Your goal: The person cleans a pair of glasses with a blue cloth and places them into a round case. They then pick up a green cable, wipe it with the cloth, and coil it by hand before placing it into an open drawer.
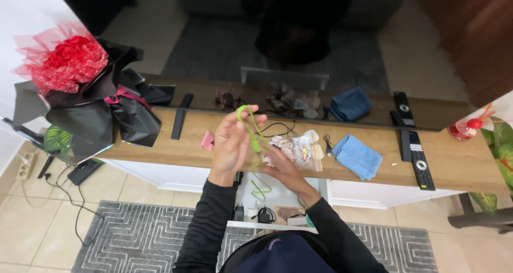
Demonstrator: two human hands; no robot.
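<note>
My left hand (231, 142) is raised over the wooden shelf (459, 163) and has a bright green cable (251, 131) looped around its fingers. The cable runs down to my right hand (278, 163), which pinches it lower down, and a green loop hangs below the shelf edge. Just right of my hands lie pink scrunchies (283, 143) and a small clear bag (307, 147) of bits.
A red rose bouquet in black wrap (80, 86) stands at the left. A blue cloth (357, 155), a black remote (418, 160), a pink clip (207, 140) and a thin black cable (278, 127) lie on the shelf. A large dark screen (299, 43) stands behind. Chargers sit in the open compartment below.
</note>
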